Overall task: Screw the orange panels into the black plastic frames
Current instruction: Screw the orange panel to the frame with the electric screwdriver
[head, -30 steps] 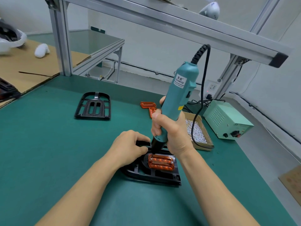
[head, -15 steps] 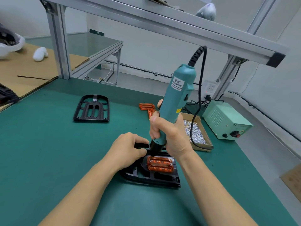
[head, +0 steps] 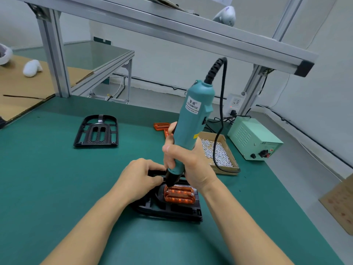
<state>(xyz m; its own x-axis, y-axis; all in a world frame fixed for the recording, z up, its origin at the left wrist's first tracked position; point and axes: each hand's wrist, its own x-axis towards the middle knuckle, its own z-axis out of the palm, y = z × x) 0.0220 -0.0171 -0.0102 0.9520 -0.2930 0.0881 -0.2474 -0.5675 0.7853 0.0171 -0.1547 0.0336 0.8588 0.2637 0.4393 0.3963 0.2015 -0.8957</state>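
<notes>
1. Right hand [head: 188,165]: fingers and thumb wrapped tight round the lower body of the teal electric screwdriver [head: 193,127]. Driver stands near upright, top tilted a bit right and away, black tip down at the far-left corner of the orange panel [head: 179,194].
2. Left hand [head: 138,178]: fingers curled, gripping the far-left edge of the near black frame [head: 168,212], just beside the driver tip. The two hands sit close together, almost touching.
3. Count, frames: two. One under the hands near the bench [head: 57,188] front, one spare black frame [head: 97,131] well apart at far left, with no panel in it.
4. Count, panels: one seated in the near frame; spare orange panels [head: 162,126] lie behind the right hand, partly hidden, so can't tell the number.
5. One cardboard tray of screws [head: 216,153] right of the driver; one green power box [head: 253,139] further right, cable running to the driver top.
6. Seated panel: lies flat, long axis left-right across the near frame. Near frame's rounded end is under the left hand, straight end toward the viewer.
</notes>
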